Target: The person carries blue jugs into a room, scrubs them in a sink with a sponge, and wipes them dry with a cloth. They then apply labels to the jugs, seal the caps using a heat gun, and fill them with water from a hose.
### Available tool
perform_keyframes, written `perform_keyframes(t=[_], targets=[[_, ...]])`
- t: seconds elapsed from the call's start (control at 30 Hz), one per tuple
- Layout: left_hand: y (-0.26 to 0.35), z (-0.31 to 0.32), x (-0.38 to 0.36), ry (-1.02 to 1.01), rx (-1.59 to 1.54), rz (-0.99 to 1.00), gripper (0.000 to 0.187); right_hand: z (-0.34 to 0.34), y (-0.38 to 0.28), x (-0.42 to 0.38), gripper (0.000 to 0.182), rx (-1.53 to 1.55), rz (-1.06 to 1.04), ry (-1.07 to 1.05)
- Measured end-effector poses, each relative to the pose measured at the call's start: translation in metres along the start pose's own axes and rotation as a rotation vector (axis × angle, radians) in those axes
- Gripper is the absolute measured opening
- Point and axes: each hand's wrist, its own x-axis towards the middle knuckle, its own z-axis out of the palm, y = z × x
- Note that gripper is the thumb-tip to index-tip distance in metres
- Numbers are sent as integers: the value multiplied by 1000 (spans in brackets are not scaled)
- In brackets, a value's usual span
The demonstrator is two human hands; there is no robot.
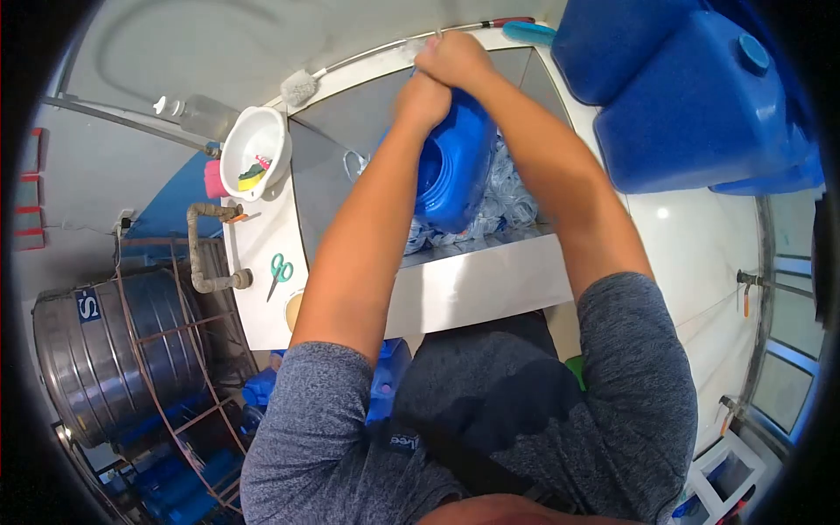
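A blue plastic jug (468, 166) lies tilted over the basin, its round uncapped mouth facing me. At its far end my left hand (423, 102) is closed in a fist against the jug. Just beyond, my right hand (455, 59) is also closed, its wrist crossing above the jug. A bit of clear material shows beside its fingers; I cannot tell what it grips. Below and around the jug, a heap of crumpled clear plastic (512, 188) fills part of the grey-walled basin (328, 149).
Along the back ledge lie a long-handled brush (299, 87) and a turquoise brush (528, 33). A white bowl (245, 131) with sponges, a pipe tap (199, 249) and green-handled scissors (278, 273) are at left. Large blue containers (691, 122) stand at right. A steel tank (105, 350) lies lower left.
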Motion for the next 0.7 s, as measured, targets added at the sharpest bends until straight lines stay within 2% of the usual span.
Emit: perform_keyframes(t=[0.03, 0.07, 0.13, 0.17, 0.23, 0.27, 0.33, 0.47, 0.53, 0.57, 0.7], targets=[[11, 3, 1, 9, 17, 115, 45, 21, 11, 7, 33, 83, 49, 50], [16, 6, 4, 4, 12, 115, 45, 33, 23, 9, 33, 78, 54, 47], [21, 10, 16, -99, 238, 188, 42, 48, 41, 3, 39, 743, 47, 55], [1, 22, 40, -104, 237, 197, 42, 49, 42, -4, 39, 738, 52, 64], [-52, 60, 92, -297, -531, 320, 45, 45, 37, -27, 32, 596, -168, 105], [-42, 59, 90, -303, -528, 328, 45, 40, 34, -40, 32, 593, -165, 115], [-27, 58, 85, -262, -450, 250, 45, 26, 22, -70, 34, 381, -406, 309], [-6, 53, 32, -164, -297, 88, 47, 13, 8, -103, 33, 479, -442, 215], [14, 44, 5, -110, -218, 23, 47, 27, 19, -92, 34, 585, -285, 328], [20, 40, -4, -83, -180, -17, 48, 20, 6, -100, 34, 585, -288, 327], [52, 30, 24, 38, -32, -202, 49, -16, -65, -188, 36, 824, -438, 350]])
